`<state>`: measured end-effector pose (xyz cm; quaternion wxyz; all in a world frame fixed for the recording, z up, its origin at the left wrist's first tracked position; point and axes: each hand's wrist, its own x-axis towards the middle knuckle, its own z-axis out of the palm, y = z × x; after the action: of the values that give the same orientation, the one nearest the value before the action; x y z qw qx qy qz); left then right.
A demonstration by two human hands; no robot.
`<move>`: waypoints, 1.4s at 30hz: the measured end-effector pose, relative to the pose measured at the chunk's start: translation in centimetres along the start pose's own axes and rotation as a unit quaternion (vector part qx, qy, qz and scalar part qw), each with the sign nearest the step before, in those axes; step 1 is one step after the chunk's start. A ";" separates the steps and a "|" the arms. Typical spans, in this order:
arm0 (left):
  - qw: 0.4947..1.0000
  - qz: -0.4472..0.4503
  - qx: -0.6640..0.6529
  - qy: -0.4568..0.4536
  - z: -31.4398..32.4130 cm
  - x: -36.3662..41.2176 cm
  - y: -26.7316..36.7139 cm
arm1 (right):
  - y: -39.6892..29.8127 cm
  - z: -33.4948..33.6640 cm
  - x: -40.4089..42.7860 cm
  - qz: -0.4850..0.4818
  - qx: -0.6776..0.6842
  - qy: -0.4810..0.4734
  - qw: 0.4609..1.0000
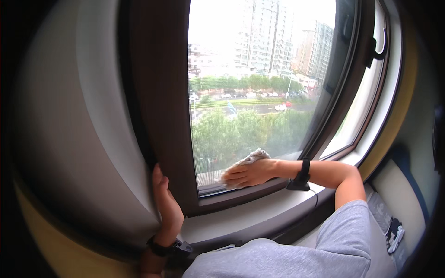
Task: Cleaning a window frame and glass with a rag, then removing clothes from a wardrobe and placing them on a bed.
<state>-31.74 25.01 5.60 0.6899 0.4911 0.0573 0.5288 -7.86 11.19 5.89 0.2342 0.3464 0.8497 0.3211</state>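
My right hand (251, 172) presses a light grey cloth (255, 156) flat against the lower part of the window pane (257, 132), just above the bottom rail of its dark brown frame (243, 196). A black strap with a small device is on that wrist. My left hand (163, 194) rests upright along the outer left edge of the frame, its fingers pointing up; no object shows in it, and part of its palm side is hidden. Another black strap circles the left wrist.
Below the frame runs a white windowsill (222, 222). A dark window handle (377, 52) sticks out at upper right, beside a second window (351, 125). A thin cable hangs from the right wrist device. At lower right are a padded headboard (396, 184) and a black and white cloth (395, 236).
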 end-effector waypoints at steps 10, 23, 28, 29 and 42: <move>0.999 0.018 0.033 0.005 0.0 -0.2 -0.1 | 21.8 -21.2 -17.7 0.210 -0.095 0.219 0.948; 1.000 0.004 -0.010 0.006 0.2 -0.1 0.0 | 4.3 -5.6 -13.0 0.247 -0.008 0.121 0.961; 1.000 0.002 0.016 -0.007 1.0 0.0 0.1 | 3.7 -7.0 -15.1 0.075 -0.207 -0.157 0.963; 1.000 0.006 0.027 -0.002 0.6 0.0 0.1 | 5.5 -7.4 -15.6 0.107 -0.267 -0.037 0.957; 0.999 0.021 0.010 -0.027 0.2 -0.2 0.4 | 20.1 -21.9 -26.9 0.507 -0.242 0.265 0.784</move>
<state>-32.00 24.68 5.89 0.6752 0.5128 0.0337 0.5291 4.89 -5.96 39.83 -0.1206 0.5610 0.4745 0.6675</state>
